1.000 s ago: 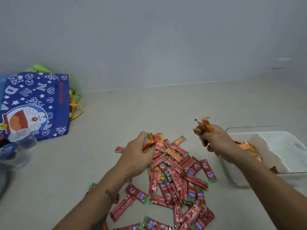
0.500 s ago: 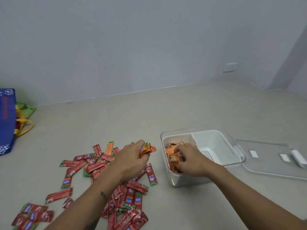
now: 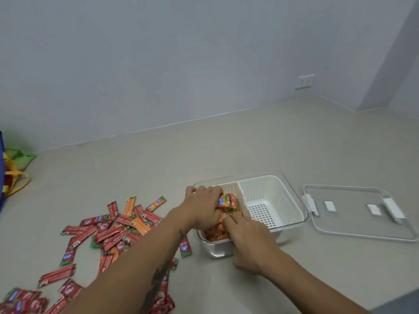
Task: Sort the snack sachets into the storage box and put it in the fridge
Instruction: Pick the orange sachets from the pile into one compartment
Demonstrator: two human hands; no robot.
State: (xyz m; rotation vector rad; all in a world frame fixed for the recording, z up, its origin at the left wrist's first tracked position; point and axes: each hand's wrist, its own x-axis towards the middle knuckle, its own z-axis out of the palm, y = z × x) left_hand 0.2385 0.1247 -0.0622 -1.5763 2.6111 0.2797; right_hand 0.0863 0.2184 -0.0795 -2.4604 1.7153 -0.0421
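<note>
Head view, left hand (image 3: 204, 207) gripping orange sachets (image 3: 227, 201) over box (image 3: 292, 207), right hand (image 3: 247, 241) pressing sachets inside, fingers straight, labels unreadably blurred

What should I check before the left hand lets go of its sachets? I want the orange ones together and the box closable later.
1. Left hand over the storage box: ok, it holds orange sachets above the left compartment.
2. Same colour below: ok, that compartment holds only orange sachets as far as visible.
3. Right hand out of the drop path: not ok, its fingers reach into the same compartment.
4. Right compartment free: ok, nothing visible in it.
5. Lid within reach: ok, it lies flat right of the box.
6. Sorting finished: not ok, red sachets and some orange ones remain on the floor.
</note>
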